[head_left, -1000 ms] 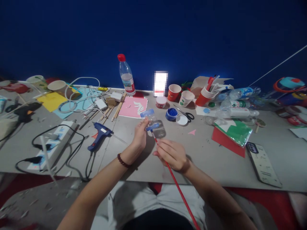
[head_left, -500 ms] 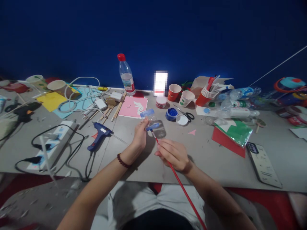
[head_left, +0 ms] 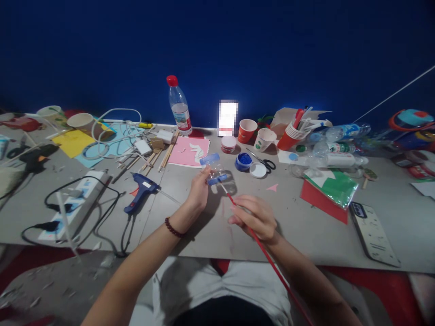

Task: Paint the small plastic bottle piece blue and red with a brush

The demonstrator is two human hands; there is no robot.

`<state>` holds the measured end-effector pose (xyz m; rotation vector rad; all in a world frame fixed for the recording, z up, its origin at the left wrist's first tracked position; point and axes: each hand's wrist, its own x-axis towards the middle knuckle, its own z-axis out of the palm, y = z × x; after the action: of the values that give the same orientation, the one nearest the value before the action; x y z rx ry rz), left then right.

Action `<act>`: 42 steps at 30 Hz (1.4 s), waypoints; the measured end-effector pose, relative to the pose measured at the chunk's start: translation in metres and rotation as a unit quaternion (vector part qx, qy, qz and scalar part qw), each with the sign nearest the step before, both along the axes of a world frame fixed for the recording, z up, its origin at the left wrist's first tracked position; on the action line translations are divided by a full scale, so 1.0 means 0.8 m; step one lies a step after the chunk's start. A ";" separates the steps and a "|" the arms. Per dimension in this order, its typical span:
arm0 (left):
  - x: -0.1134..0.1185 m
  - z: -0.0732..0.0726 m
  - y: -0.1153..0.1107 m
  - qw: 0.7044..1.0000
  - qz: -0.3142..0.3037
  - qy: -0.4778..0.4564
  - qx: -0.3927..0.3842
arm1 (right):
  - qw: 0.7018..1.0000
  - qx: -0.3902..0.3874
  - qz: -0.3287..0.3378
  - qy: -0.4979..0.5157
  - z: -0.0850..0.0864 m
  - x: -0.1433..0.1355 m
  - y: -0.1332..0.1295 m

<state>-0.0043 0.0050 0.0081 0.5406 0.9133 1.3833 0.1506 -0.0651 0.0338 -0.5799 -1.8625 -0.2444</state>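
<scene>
My left hand [head_left: 200, 188] grips a small clear plastic piece [head_left: 215, 170] above the table, its two opposite edges coated in blue. What exactly the piece is, I cannot tell. Closed around a long red-handled paintbrush [head_left: 268, 256] is my right hand [head_left: 255, 216]. The brush tip touches the lower blue edge of the piece. Beyond my hands sits an uncapped jar of blue paint [head_left: 244, 161], its white lid [head_left: 258, 170] lying beside it. A pair of scissors [head_left: 268, 165] rests behind the lid.
Left of my hands lie a blue glue gun [head_left: 142, 192] and a power strip [head_left: 76, 206] with cables. A bottle [head_left: 180, 108] stands at the back near pink paper [head_left: 188, 151]. Paper cups [head_left: 248, 131], plastic bottles [head_left: 340, 160] and a phone [head_left: 374, 235] are to the right.
My right hand has moved slightly right with the paintbrush, and the brush tip has slid right along the blue edge. The left hand holds nearly still.
</scene>
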 end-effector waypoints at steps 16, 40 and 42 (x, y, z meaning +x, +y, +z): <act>0.006 0.011 -0.012 0.990 -0.138 -0.026 0.019 | 0.901 -0.337 -0.072 0.262 -0.033 0.008 0.034; -0.004 0.000 -0.009 0.958 -0.274 -0.001 0.082 | 0.720 -0.552 0.205 0.368 -0.031 0.033 0.050; -0.005 0.002 -0.009 0.951 -0.301 -0.011 0.075 | 0.693 -0.565 0.207 0.396 -0.024 0.031 0.048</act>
<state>-0.0087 -0.0019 0.0098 0.8375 0.5547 0.8993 0.1753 -0.0270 0.0145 -0.8447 -1.0191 1.3706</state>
